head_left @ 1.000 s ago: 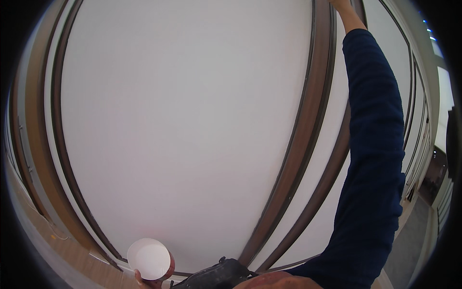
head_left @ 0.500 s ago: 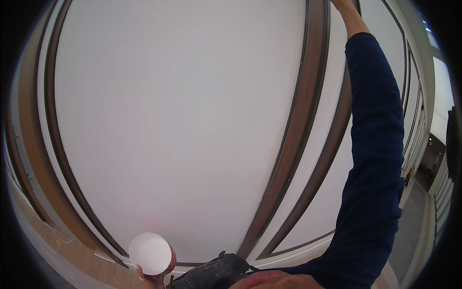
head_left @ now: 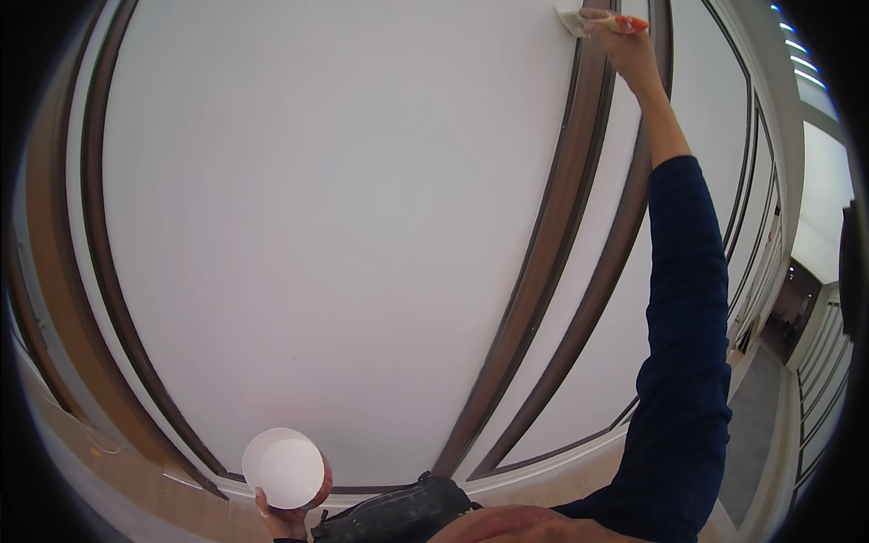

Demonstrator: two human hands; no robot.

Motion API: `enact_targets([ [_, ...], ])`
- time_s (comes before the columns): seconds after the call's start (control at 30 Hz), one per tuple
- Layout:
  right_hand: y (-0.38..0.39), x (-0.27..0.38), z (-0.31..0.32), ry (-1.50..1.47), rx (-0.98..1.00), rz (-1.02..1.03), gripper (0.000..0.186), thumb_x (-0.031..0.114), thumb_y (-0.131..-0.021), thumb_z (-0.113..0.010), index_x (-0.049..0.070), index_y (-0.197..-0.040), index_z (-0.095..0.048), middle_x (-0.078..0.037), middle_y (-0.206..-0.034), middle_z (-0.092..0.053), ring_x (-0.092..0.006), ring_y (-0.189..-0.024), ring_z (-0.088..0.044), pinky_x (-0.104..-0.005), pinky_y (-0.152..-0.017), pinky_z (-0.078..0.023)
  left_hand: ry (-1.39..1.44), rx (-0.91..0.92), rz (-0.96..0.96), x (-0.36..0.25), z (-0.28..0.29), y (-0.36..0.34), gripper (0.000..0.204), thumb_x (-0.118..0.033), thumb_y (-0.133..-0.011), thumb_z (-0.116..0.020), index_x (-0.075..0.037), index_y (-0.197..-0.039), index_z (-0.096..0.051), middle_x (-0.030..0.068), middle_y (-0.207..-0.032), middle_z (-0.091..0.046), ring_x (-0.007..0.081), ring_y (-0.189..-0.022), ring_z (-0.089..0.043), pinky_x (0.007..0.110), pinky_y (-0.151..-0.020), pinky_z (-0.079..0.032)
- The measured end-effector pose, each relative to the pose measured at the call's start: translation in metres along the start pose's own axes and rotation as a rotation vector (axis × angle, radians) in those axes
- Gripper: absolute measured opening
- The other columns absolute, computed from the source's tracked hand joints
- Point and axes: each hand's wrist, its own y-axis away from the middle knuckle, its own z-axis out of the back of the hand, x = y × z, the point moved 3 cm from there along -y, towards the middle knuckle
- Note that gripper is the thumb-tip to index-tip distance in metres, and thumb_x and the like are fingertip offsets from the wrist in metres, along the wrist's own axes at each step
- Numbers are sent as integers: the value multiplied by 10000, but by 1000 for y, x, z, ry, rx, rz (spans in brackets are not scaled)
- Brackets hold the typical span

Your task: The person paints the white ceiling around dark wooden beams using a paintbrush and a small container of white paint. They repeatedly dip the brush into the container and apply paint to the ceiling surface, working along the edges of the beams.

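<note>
My right hand [head_left: 626, 50] is raised at the upper right, closed around a paintbrush [head_left: 608, 22] with a red-tipped handle. The brush's pale bristles touch or lie very near the white wall panel [head_left: 344, 226], beside its dark brown trim [head_left: 593, 100]. Low on the left, my left hand [head_left: 282, 520] holds a round tub [head_left: 286, 468], reddish outside, from below and the side. White fills the view into the tub; whether that is paint or its inner wall I cannot tell.
A black bag [head_left: 398, 511] is at the lower middle, close to my body. More brown trim [head_left: 95, 199] runs down the wall on the left. Wooden flooring [head_left: 172, 502] shows below, with a pale cable [head_left: 104, 445] on it. A corridor [head_left: 760, 425] stretches off to the right.
My right arm has come down, bringing the hand and the paintbrush into view by the trim. The tub in my left hand has barely moved.
</note>
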Motion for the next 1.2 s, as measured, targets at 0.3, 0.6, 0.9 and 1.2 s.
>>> enact_targets([
  [0.3, 50, 13, 13, -410, -303, -80, 284, 267, -998, -719, 45, -1161, -791, -74, -1073, -792, -133, -989, -728, -291, -923, -551, 7, -60, -19, 15, -2, 0, 879, -657, -918, -641, -94, -1556, -419, 183, -1434, -617, 373, -1216, -688, 551, -879, -661],
  [0.6, 32, -13, 57, 227, -74, -90, 264, 310, -984, -746, 88, -1119, -793, -64, -988, -788, -138, -928, -728, -297, -842, -563, -25, -45, 30, 28, -4, -14, 869, -642, -919, -647, -79, -1546, -437, 180, -1439, -615, 368, -1244, -673, 539, -924, -630],
  [0.9, 224, 27, 10, -118, 347, -241, 236, 235, -1039, -687, 42, -1138, -780, -30, -1081, -780, -138, -967, -704, -295, -893, -555, -221, 103, 292, 40, -20, -59, 887, -595, -931, -666, -84, -1600, -387, 169, -1538, -530, 372, -1363, -580, 564, -1078, -529],
  [1.2, 672, 191, 167, 122, 614, -1285, 179, 105, -975, -710, 22, -1123, -768, -67, -1041, -779, -152, -955, -724, -311, -846, -569, -511, 310, 678, 90, 3, -43, 845, -522, -961, -704, 11, -1553, -424, 173, -1476, -577, 316, -1367, -573, 456, -1112, -504],
])
